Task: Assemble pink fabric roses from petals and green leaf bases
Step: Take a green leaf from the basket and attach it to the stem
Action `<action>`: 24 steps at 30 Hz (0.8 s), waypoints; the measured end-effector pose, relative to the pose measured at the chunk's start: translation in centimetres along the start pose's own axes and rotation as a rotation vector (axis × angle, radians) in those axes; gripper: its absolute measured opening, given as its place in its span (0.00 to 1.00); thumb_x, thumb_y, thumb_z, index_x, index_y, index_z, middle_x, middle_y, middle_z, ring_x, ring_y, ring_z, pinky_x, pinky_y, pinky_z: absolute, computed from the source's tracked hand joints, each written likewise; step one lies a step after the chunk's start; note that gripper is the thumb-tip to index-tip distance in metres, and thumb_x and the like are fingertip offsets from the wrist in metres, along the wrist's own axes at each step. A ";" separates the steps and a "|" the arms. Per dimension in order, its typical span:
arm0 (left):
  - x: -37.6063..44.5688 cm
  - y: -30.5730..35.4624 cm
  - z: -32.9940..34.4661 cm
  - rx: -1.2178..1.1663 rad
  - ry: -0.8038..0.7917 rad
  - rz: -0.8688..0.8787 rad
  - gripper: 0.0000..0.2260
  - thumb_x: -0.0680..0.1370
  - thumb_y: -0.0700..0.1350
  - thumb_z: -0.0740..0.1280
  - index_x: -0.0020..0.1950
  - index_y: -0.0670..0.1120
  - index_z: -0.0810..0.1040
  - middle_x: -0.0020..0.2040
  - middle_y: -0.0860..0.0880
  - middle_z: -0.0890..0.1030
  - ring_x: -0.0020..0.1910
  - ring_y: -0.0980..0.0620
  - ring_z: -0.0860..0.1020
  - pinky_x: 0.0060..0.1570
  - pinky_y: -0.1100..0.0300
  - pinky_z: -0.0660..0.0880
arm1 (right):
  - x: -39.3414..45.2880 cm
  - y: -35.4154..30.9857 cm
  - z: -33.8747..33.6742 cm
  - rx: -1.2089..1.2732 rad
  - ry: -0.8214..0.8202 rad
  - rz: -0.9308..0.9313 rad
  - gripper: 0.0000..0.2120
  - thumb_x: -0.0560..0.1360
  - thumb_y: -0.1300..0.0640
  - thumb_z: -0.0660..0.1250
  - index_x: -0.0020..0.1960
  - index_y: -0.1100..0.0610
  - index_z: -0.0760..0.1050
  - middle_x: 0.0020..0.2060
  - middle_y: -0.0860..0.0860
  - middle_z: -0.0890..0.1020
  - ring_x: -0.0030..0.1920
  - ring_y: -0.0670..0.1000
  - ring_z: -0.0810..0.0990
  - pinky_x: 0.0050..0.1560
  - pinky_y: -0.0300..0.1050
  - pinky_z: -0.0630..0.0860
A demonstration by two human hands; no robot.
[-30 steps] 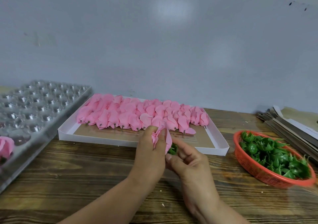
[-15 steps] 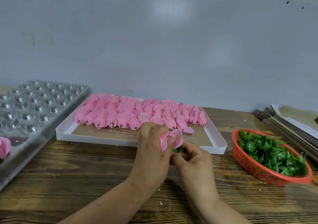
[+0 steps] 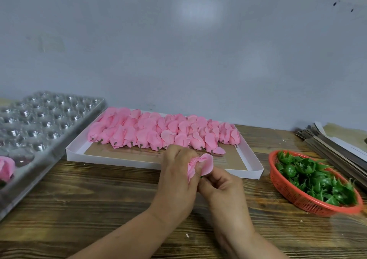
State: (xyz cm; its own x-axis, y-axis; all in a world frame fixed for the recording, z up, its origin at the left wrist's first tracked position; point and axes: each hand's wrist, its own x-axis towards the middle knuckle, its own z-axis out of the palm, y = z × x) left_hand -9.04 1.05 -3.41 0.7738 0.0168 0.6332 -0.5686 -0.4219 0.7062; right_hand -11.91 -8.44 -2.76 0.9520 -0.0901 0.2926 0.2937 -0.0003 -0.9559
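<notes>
Since a second ago I see both hands drawn a little nearer, the green base now almost hidden between them. My left hand (image 3: 176, 181) curls round the pink rose (image 3: 200, 164), thumb pressed into its petals; my right hand (image 3: 222, 189) pinches beneath it. Both hover over the wooden table (image 3: 89, 199). Right sits the red basket (image 3: 294, 197) of green leaf bases (image 3: 315, 177). Beyond, the white tray (image 3: 252, 159) holds rows of pink petal buds (image 3: 158, 133); left, a clear cavity tray (image 3: 39, 123).

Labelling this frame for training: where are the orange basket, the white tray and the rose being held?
orange basket (image 3: 294, 197), head view, near front wall.
white tray (image 3: 111, 160), head view, front wall.
held rose (image 3: 205, 162), head view, outer petal.
</notes>
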 end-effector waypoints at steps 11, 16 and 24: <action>0.3 -0.3 -0.2 -0.003 0.017 0.007 0.18 0.77 0.54 0.58 0.51 0.40 0.76 0.50 0.50 0.67 0.50 0.53 0.70 0.49 0.71 0.65 | 0.2 -0.6 -0.2 0.316 -0.083 0.158 0.16 0.74 0.74 0.57 0.52 0.64 0.81 0.47 0.60 0.84 0.48 0.55 0.83 0.48 0.43 0.79; 0.0 0.1 0.0 -0.075 0.057 -0.082 0.03 0.80 0.47 0.59 0.47 0.53 0.68 0.50 0.56 0.65 0.52 0.63 0.67 0.52 0.78 0.61 | 0.0 -0.9 -0.1 0.335 -0.038 0.083 0.17 0.71 0.78 0.60 0.48 0.62 0.82 0.44 0.61 0.84 0.43 0.53 0.84 0.41 0.39 0.80; 0.6 1.4 -0.3 -0.529 -0.086 -0.522 0.06 0.82 0.52 0.56 0.51 0.60 0.71 0.54 0.52 0.76 0.49 0.65 0.77 0.43 0.73 0.72 | 0.4 -0.3 -0.6 -0.016 0.029 -0.135 0.18 0.68 0.73 0.69 0.42 0.50 0.83 0.32 0.51 0.83 0.33 0.46 0.79 0.36 0.37 0.77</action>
State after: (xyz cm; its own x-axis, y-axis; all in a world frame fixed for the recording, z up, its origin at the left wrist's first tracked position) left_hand -9.45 0.74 -2.00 0.9867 0.0159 0.1620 -0.1627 0.1139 0.9801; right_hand -11.66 -9.07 -2.42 0.9008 -0.1170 0.4182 0.4176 -0.0304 -0.9081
